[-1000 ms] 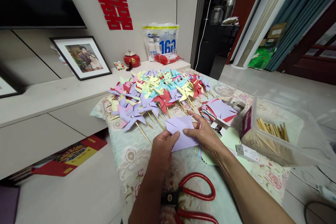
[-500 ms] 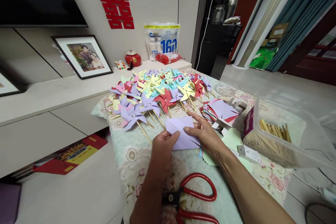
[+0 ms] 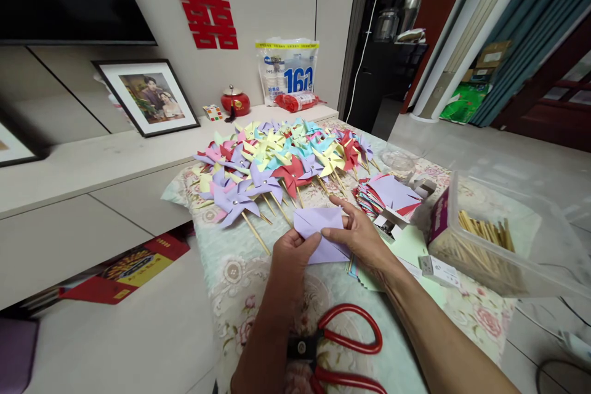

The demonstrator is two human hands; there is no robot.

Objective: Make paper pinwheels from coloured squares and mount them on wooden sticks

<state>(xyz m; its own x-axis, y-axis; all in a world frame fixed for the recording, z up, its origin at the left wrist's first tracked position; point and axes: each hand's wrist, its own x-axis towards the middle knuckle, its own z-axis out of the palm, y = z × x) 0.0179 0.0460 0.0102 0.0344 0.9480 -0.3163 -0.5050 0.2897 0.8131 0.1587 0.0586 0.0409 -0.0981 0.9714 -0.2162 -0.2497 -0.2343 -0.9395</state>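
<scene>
A lilac square of paper [image 3: 319,223], partly folded, is held just above the flowered tablecloth [image 3: 240,271] between both hands. My left hand [image 3: 290,265] pinches its near left corner. My right hand [image 3: 362,237] presses a flap down near the middle with fingers and thumb. Behind the paper lies a wide heap of finished paper pinwheels [image 3: 281,163] on wooden sticks, in purple, yellow, red, pink and blue. Red-handled scissors [image 3: 344,345] lie under my forearms.
A stack of cut coloured paper squares [image 3: 388,194] lies right of my hands. A clear plastic box of wooden sticks [image 3: 489,243] stands at the right. A low cabinet with a framed photo [image 3: 148,95] and a red pot [image 3: 235,101] runs behind.
The lilac paper's flap has been pressed further down and my hands have closed together a little. The view has drifted slightly.
</scene>
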